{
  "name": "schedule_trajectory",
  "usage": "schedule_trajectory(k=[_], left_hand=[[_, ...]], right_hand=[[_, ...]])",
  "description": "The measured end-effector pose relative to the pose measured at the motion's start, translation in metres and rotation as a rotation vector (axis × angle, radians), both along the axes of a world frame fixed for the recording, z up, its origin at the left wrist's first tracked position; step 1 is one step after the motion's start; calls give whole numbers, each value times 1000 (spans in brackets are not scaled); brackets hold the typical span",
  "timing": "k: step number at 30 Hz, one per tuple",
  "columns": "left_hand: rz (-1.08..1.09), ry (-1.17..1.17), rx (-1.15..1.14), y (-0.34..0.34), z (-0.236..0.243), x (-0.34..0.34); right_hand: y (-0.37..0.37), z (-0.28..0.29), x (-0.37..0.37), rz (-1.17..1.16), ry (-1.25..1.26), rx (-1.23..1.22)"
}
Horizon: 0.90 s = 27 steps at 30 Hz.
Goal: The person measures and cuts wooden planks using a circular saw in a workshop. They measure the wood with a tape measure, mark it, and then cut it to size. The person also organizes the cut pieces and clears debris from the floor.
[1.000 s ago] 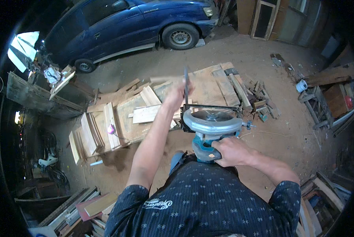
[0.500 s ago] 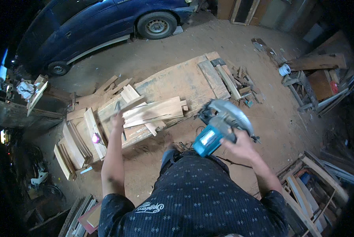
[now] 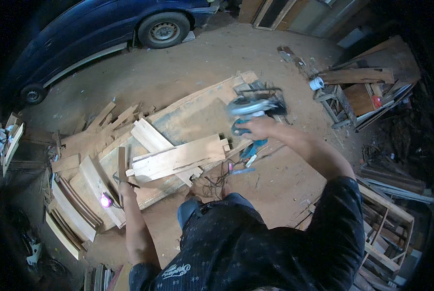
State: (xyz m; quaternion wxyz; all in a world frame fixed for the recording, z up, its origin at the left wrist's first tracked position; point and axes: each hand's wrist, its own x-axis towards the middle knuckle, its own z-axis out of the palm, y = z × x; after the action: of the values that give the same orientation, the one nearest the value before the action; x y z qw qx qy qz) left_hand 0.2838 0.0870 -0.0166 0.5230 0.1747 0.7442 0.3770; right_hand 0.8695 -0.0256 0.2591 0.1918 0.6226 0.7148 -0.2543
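Observation:
My right hand is closed on the handle of a teal circular saw, smeared by motion. The saw is over the far right end of a low, dusty wooden worktable. My left hand grips a short wooden strip at its lower end. A thin dark metal bar crosses the strip at the fingers; I cannot tell whether the two are one tool. Right of this hand, a pale board with notched ends lies across another pale board. A pink round object sits on a long plank.
Several planks lean at the table's left end. Offcuts lie along its far edge. Dark cord lies near my feet. A blue vehicle stands beyond. Wooden frames and a white bucket are at the right.
My right hand has carried the saw forward, away from my body, to the table's far right. My left hand has come nearer and left, and its strip now points away from me. The view has shifted.

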Motion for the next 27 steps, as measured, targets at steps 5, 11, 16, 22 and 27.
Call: schedule_trajectory(k=[5, 11, 16, 22, 27], left_hand=[[-335, 1061, 281, -41, -1, 39], [-413, 398, 641, -89, 97, 217], [-664, -402, -7, -71, 175, 368], [-744, -863, -243, -17, 103, 496], [-752, -847, -329, -1, 115, 520]], right_hand=[[30, -143, 13, 96, -421, -209], [-23, -218, 22, 316, -466, 118], [-44, -128, 6, -60, 107, 327], [-27, -154, -13, -1603, 1387, 12], [-26, -153, 6, -1571, 1276, -84]])
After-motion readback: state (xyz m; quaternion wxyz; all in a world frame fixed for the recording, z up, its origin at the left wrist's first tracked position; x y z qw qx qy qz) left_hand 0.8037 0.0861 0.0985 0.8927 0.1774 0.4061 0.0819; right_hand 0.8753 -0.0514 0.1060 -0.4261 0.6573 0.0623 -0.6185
